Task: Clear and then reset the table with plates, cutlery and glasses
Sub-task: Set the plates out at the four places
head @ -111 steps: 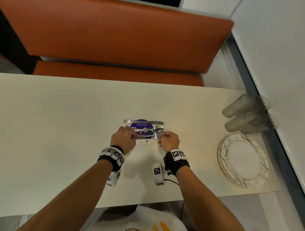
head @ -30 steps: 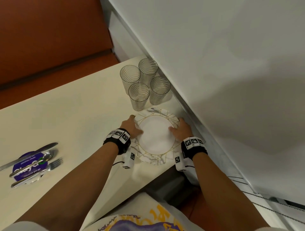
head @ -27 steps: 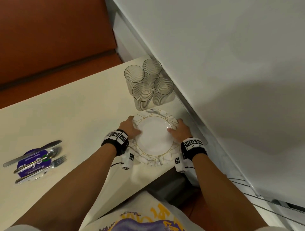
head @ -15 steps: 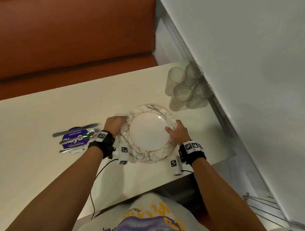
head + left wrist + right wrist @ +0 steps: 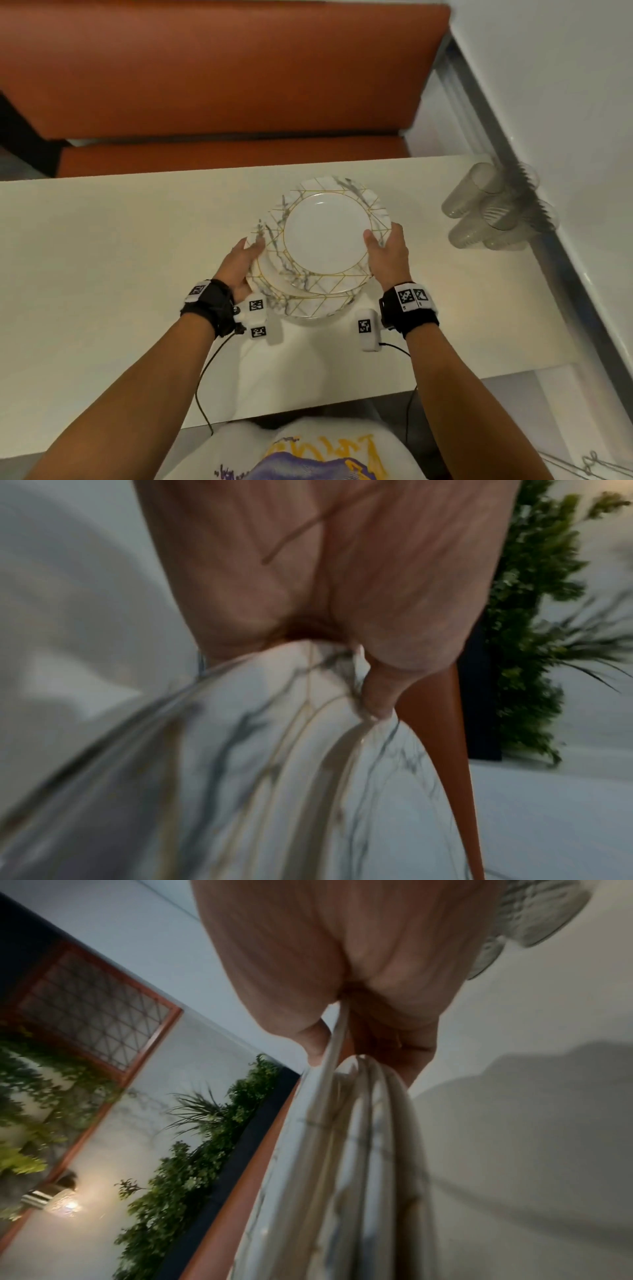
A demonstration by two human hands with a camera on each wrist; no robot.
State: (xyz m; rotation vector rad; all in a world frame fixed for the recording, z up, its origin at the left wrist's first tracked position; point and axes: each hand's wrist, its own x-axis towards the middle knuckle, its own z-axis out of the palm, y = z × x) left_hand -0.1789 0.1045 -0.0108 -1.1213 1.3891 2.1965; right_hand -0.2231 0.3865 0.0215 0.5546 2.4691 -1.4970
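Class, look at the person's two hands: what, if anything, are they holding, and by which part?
Both hands hold a stack of plates by its rim: the left hand grips the left edge, the right hand the right edge, thumbs on top.

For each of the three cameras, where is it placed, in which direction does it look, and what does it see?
Head: worn on the head, looking down at the cream table; both forearms, left hand and right hand grip the stack of white marble-patterned plates with gold lines; clear ribbed glasses stand at right.
Left wrist: looks along the palm; thumb on the plate rim.
Right wrist: looks along the palm; fingers pinch the stack's edge.
Shared: both wrist views show the plates, orange bench and green plants.
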